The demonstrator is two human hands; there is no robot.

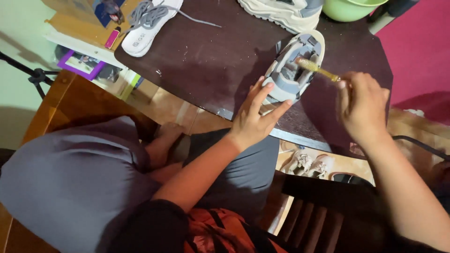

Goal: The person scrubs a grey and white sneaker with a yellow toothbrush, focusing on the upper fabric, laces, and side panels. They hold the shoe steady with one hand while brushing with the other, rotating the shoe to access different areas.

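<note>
A grey and cream sneaker lies on the dark brown table near its front edge, opening up. My left hand rests on the sneaker's heel end with fingers spread, steadying it. My right hand is closed around a yellow toothbrush, whose bristle head sits inside the sneaker's opening.
A second sneaker lies at the table's far edge beside a green basin. A white insole with grey laces lies at the far left. Small pale shoes stand on the floor below. My grey-clad knees fill the left.
</note>
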